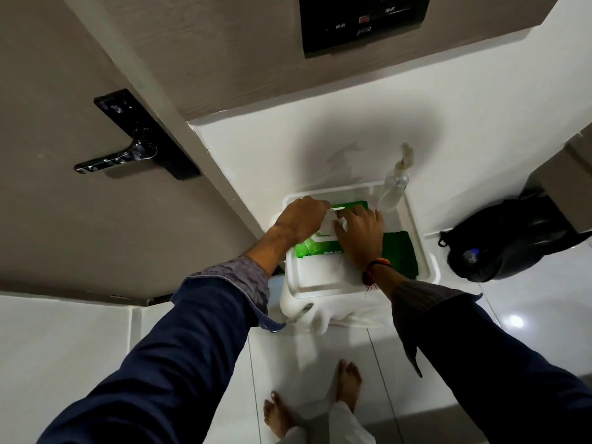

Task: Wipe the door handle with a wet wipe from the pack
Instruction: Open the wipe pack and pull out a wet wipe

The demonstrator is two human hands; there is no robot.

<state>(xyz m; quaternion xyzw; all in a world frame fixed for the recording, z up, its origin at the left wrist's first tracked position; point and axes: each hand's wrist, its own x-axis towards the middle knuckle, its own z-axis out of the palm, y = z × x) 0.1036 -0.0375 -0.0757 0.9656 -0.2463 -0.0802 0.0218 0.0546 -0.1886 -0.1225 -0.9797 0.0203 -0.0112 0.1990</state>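
Brightness: dim and greyish around me, the white wall [320,149] dull rather than bright.
Glare: one round hotspot on the glossy floor tiles [515,321], so the light is perhaps overhead.
Shadows: a soft dark patch on the wall above my hands.
Distortion: wide-angle bending; door [80,219] edges lean.
Sharpness: the dark panel's [363,22] lettering is blurred.

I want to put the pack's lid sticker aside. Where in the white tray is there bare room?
The near strip of the white tray, before the wipe pack, is bare. The rest is crowded: green cloth right, spray bottle at the far corner.
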